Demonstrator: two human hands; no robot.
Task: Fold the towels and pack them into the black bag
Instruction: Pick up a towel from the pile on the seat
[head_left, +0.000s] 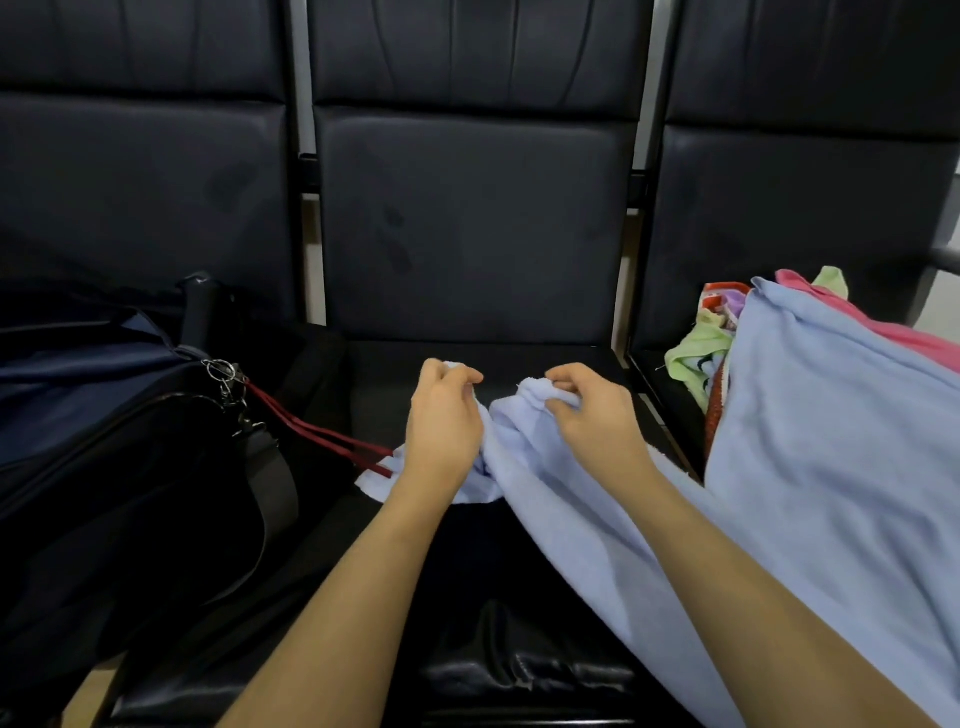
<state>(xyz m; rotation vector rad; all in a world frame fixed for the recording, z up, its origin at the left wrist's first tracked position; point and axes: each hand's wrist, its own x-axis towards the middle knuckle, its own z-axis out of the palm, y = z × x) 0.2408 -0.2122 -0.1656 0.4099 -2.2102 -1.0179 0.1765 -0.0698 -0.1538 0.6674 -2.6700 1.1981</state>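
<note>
A large light blue towel (810, 447) drapes from the right seat across the middle seat. My left hand (444, 421) pinches one bunched part of its edge. My right hand (592, 415) pinches another part a short way to the right. The two hands are close together above the middle seat. The black bag (119, 467) lies on the left seat, with a strap and red cords trailing toward the towel.
A pile of other towels (711, 343), green, pink and patterned, sits on the right seat behind the blue one. The dark padded chairs (467, 234) form a row with backrests ahead. A metal key ring (221, 370) hangs on the bag.
</note>
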